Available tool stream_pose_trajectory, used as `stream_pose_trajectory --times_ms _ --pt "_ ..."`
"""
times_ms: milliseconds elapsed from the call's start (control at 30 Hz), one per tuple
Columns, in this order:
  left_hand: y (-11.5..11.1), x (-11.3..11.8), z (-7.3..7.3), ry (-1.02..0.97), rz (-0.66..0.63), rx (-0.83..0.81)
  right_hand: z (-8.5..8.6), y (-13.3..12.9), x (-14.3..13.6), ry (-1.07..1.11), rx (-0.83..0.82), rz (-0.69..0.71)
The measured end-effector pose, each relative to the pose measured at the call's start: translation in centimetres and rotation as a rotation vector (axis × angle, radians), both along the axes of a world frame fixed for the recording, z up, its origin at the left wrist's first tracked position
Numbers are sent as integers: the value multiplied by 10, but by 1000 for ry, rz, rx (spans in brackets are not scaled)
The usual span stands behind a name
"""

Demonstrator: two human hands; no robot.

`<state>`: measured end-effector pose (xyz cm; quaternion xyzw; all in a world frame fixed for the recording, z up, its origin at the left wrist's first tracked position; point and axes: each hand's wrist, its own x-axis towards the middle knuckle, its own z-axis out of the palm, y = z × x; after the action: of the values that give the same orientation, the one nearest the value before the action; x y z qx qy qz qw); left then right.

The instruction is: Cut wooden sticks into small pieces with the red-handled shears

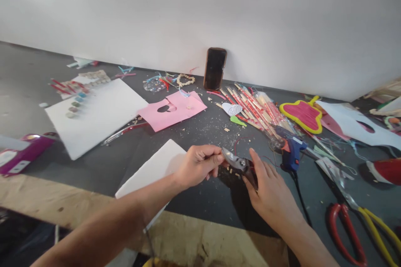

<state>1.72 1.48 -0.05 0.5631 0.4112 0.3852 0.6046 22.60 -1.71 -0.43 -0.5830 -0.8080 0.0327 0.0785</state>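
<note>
My right hand (271, 194) is wrapped around the dark handles of a pair of pruning shears (241, 163), whose metal blades point left. Close to the blade tips, my left hand (202, 163) is closed in a pinch; what sits between its fingertips is too small and hidden to make out. Below the shears, several short pale wooden bits (231, 171) lie on the dark tabletop. A white sheet (153, 171) lies partly under my left wrist.
Wrapped chopsticks (250, 104) are piled behind my hands, near a blue glue gun (293, 154) with a cord. Large scissors (346, 204) lie at right. A phone (215, 69) leans on the wall; pink paper (175, 108) and a white board (103, 112) lie left.
</note>
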Motion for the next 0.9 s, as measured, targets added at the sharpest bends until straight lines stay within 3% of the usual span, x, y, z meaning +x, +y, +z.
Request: stream_pose_trajectory --times_ms 200,767,900 --pt "1 0 -3 -50 -1 -16 1 4 4 136 -42 40" --pt "-2 1 3 -85 -54 -89 1 -1 3 -79 3 -25" --pt "0 4 1 -91 -11 -69 2 3 2 -75 39 -37"
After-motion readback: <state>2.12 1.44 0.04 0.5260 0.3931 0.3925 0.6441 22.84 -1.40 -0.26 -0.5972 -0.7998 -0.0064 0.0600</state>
